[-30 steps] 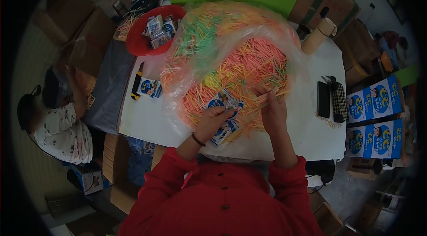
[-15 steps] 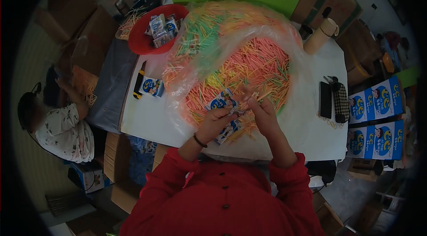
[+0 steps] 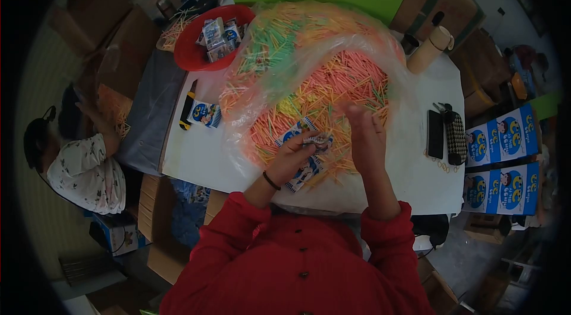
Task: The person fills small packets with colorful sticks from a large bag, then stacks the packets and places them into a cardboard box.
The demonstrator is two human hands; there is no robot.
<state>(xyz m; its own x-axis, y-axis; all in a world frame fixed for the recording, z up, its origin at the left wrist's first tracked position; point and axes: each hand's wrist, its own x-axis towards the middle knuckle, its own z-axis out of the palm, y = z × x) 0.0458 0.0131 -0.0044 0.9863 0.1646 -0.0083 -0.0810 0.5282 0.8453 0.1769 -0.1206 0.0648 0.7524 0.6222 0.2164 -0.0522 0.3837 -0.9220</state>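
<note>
My left hand (image 3: 292,153) is closed on a small printed packet (image 3: 321,141) that looks crumpled. Two blue-and-white packets lie near it: one packet (image 3: 290,134) just behind the fingers, another packet (image 3: 308,172) below, both on the loose sticks. My right hand (image 3: 367,136) is raised above the pile, its fingers stretched out, and nothing shows in it. Beneath and beyond both hands spreads a heap of thin pink, yellow, orange and green sticks (image 3: 345,77) in a clear plastic bag (image 3: 238,151).
At the left, a red bowl (image 3: 189,56) holds several packets, near a yellow-black cutter (image 3: 187,112) and a single packet (image 3: 204,114). On the right are a phone (image 3: 435,134), a checkered pouch (image 3: 456,136) and a tan flask (image 3: 429,50). Another person (image 3: 86,172) sits left.
My right hand has come away from the left and moved up and slightly right, its fingers straightening. The left hand keeps its packet in nearly the same place.
</note>
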